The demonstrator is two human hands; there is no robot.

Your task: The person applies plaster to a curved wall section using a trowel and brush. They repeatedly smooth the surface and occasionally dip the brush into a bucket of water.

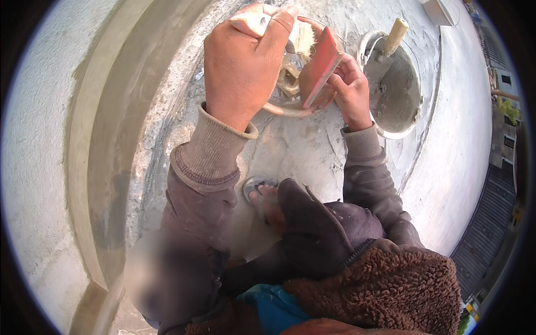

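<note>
My left hand [239, 75] is closed around the white handle of a brush [303, 41], its pale bristles pointing right. The bristle ends are beside a flat red float [322, 67], touching or nearly so. My right hand [353, 92] grips the float from its right side, holding it tilted on edge. Both tools are above a round tan basin [287, 110], partly hidden by my hands. What looks like water is in the basin, along with a yellowish-tan object [288, 81] whose kind I cannot make out.
To the right stands a bucket [393, 134] coated with grey mortar, a tool with a wooden handle [396, 37] leaning in it. A white pail [439, 12] is at the far right. Along the left runs a plastered wall [42, 167] with a ledge. My sandalled foot [262, 192] is below.
</note>
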